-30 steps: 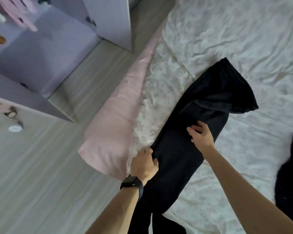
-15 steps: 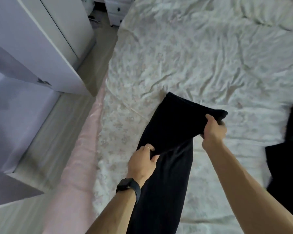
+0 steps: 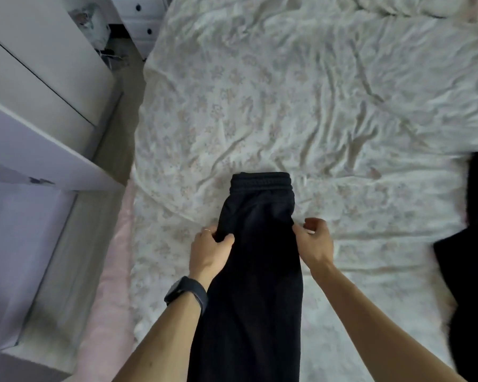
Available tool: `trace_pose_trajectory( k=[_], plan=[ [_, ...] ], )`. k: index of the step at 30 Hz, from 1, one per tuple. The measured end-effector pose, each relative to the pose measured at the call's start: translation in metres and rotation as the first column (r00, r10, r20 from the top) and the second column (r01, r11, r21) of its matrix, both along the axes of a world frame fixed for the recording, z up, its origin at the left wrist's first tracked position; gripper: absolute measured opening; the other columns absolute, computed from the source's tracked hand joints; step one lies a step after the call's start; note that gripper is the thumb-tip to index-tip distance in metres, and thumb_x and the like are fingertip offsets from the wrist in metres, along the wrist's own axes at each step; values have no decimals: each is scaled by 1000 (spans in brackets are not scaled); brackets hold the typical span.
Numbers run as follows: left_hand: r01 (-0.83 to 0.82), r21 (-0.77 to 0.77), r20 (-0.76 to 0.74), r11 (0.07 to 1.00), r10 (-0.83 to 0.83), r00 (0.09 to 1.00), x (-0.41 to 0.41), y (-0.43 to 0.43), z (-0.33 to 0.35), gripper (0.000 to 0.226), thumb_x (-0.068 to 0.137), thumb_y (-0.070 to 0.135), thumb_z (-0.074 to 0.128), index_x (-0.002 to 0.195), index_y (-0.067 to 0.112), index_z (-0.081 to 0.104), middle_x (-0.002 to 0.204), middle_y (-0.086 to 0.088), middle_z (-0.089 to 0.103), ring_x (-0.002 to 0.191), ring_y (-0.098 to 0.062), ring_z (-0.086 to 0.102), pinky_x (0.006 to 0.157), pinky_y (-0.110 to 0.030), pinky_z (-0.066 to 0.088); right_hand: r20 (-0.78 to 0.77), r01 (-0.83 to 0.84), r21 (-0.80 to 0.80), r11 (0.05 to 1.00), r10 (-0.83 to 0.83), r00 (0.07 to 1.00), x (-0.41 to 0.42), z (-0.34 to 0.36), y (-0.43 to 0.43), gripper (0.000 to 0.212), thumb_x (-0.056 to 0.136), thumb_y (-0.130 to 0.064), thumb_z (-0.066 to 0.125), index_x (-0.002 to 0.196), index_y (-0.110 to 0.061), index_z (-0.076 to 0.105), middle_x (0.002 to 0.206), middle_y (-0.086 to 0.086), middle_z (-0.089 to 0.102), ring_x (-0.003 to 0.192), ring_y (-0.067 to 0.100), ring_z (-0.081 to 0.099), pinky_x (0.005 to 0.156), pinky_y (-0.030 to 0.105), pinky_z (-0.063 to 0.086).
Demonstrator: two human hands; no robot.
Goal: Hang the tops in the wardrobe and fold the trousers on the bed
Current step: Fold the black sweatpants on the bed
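Left hand (image 3: 207, 252) is pinching black trousers (image 3: 260, 271) lying flat on the bed (image 3: 287, 106); right hand (image 3: 315, 244) is curling at their right edge, grip unclear. Folding is seemingly just starting; another dark garment (image 3: 475, 257) is waiting right.

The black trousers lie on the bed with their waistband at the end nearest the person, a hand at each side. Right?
Not quite. The head view shows the waistband at the far end of the black trousers, away from the person. The rest holds: they lie on the bed, with the left hand and the right hand at the sides.
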State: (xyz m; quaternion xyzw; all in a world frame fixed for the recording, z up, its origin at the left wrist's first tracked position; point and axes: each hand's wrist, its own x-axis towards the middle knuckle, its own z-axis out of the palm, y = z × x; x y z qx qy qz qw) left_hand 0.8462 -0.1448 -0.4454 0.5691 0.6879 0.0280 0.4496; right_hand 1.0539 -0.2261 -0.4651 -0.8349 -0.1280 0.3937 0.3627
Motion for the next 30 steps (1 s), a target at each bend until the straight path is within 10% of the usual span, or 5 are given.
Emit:
trace_pose_trajectory(
  k=[9, 15, 20, 27, 30],
  plan=[
    [-69, -52, 181, 996, 77, 980, 61, 80, -22, 31, 91, 49, 69, 109, 24, 68, 105, 6, 71, 98, -18, 67, 86, -35, 55, -461, -154, -128, 980, 78, 884, 18, -3, -41, 22, 94, -32, 60, 99, -15, 72, 64, -6, 63, 58, 11, 60, 51, 23, 47],
    [-49, -118, 308, 992, 83, 948, 73, 100, -8, 28, 89, 29, 77, 115, 20, 71, 102, 2, 77, 91, -14, 74, 67, -20, 58, -558, -62, 69, 996, 90, 825, -2, 3, -51, 29, 92, -48, 68, 109, -24, 70, 93, -9, 75, 69, 1, 70, 57, 17, 50],
    [-108, -163, 441, 981, 170, 881, 75, 122, 4, 36, 87, 29, 79, 120, 17, 71, 106, 0, 77, 97, -15, 74, 76, -28, 60, -225, -32, 178, 984, 72, 972, 11, 9, -10, 14, 87, -37, 71, 100, -34, 68, 87, -20, 70, 74, 0, 69, 61, 11, 49],
    [81, 133, -66, 988, -73, 995, 92, 78, -6, 65, 93, 43, 67, 144, 13, 42, 142, -7, 49, 130, -27, 49, 103, -40, 47, -277, 172, 73, 982, -146, 950, -30, 10, -70, 27, 89, -53, 66, 108, -34, 62, 96, -21, 65, 85, -3, 67, 70, 14, 51],
    [402, 432, -245, 807, -323, 914, 92, 5, 15, 57, 91, 45, 66, 138, 20, 44, 142, -4, 42, 127, -27, 45, 97, -44, 45, -245, 322, -50, 946, -324, 914, -46, 7, -126, 11, 92, -45, 59, 97, -36, 64, 94, -17, 69, 88, 7, 69, 75, 24, 53]
  ],
)
